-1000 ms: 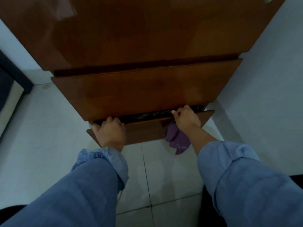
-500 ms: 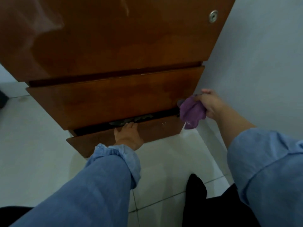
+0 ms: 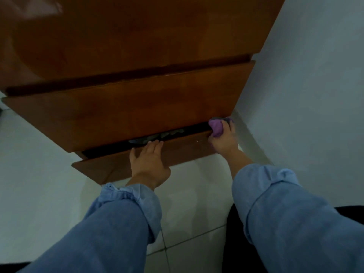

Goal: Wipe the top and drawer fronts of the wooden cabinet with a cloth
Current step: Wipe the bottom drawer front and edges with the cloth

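Right hand (image 3: pixel 222 142) grasps bunched purple cloth (image 3: pixel 216 128) at right end of bottom drawer (image 3: pixel 183 152), which stands ajar. Left hand (image 3: pixel 149 162) flat, fingers straight, bracing drawer front. Advice: keep brace firm, sweep cloth leftward along top edge, then down face.

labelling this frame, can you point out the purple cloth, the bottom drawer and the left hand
purple cloth (image 3: pixel 216 128), head view, on the bunched middle of the cloth
bottom drawer (image 3: pixel 183 149), head view, on the bare wooden front between the hands
left hand (image 3: pixel 150 162), head view, on the back of the hand
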Tool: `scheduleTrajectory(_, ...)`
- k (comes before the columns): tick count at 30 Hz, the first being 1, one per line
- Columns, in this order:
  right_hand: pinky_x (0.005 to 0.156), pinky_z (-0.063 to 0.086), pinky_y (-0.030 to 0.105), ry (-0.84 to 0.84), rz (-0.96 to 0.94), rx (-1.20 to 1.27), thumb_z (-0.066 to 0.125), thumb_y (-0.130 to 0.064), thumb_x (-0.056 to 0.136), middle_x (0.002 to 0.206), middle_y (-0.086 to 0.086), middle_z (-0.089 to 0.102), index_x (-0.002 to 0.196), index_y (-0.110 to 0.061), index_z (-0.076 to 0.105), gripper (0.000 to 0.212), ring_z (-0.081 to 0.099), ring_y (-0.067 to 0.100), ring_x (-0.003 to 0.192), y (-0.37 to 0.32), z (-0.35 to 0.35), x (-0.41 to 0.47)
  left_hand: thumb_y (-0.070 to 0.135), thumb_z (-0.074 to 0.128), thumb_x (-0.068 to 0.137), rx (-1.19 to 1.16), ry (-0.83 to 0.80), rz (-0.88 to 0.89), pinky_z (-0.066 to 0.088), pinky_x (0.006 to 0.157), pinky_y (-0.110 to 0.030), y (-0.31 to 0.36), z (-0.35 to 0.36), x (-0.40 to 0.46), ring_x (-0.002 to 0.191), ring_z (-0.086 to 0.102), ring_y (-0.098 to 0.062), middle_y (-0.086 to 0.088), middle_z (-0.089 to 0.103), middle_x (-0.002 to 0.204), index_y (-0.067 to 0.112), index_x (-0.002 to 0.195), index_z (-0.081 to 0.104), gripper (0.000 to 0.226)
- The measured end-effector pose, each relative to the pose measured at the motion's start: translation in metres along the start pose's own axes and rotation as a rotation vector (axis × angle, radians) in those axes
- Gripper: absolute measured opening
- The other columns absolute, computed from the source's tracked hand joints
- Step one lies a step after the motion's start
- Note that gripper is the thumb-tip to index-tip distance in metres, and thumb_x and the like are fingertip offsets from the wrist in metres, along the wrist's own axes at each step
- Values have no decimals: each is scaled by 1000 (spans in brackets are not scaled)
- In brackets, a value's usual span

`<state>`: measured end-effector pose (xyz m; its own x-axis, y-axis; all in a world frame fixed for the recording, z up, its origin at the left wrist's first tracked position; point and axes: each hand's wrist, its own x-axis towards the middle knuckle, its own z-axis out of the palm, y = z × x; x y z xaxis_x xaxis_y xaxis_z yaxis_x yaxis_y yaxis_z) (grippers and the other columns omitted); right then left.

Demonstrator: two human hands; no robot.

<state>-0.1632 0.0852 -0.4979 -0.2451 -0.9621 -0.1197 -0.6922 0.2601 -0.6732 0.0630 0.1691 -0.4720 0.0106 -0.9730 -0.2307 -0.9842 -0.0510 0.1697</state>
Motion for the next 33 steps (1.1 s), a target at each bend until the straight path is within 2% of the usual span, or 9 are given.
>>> scheduleTrajectory(4,107,35,38,0,6,-86,60,-11,82,153,5,24,146,-16,31,71,34,29,136,-1,4,-1,42,54,81,23,-24,25,0,117,-52,-3,2,-1,147,1,-10,10,6,159,28,151,5,86)
scheduleTrajectory(7,110,35,44,-92,-30,-245,53,-10,83,159,2,11,151,-22,17,78,27,31,141,-1,11,-8,45,54,80,39,-42,37,-2,116,-52,-5,4,-2,147,-3,-10,11,1,160,27,151,2,90)
scheduleTrajectory(9,104,41,45,-139,-18,-278,56,-9,83,161,-1,2,151,-26,14,82,35,34,136,-10,13,-18,46,54,80,50,-57,41,-3,116,-53,-5,3,-3,147,-4,-10,10,-1,160,27,151,0,91)
scheduleTrajectory(12,97,43,39,-215,-70,-318,55,-10,88,161,-4,-6,152,-30,8,82,45,37,129,-34,35,-48,46,55,80,46,-65,32,-3,116,-53,-3,4,-3,147,-4,-11,10,-2,160,26,151,1,92)
scheduleTrajectory(15,96,43,39,-333,-159,-310,51,-9,91,161,-5,-10,151,-33,1,82,39,34,134,-54,62,-72,43,54,80,26,-83,38,-4,116,-53,-3,2,0,147,-3,-10,10,0,160,25,151,3,90)
scheduleTrajectory(20,102,39,41,-417,-156,-367,51,-19,93,161,-5,-12,150,-35,-5,82,32,32,140,-59,58,-66,42,50,87,145,-44,-20,-6,118,-49,-37,-11,-16,147,-1,-15,0,0,161,16,151,3,84)
scheduleTrajectory(24,96,43,39,-378,-156,-371,49,-24,95,161,-3,-12,151,-34,-5,79,42,34,133,-60,57,-70,39,48,88,196,30,-199,2,119,-48,-91,-16,-41,148,1,-20,-5,0,161,10,150,2,83)
scheduleTrajectory(28,94,44,40,-348,-139,-364,48,-24,96,161,-2,-11,151,-33,-3,76,45,36,130,-62,59,-74,42,42,89,168,-74,-272,-4,117,-49,-126,-19,-53,147,-4,-16,-3,-9,160,13,151,-4,83)
scheduleTrajectory(33,97,43,39,-276,-54,-300,48,-10,93,160,0,-16,152,-27,-4,80,19,33,145,-85,81,-95,43,48,85,88,-104,-255,-7,116,-51,-134,-10,-55,146,-14,-13,1,-19,158,16,150,-12,92)
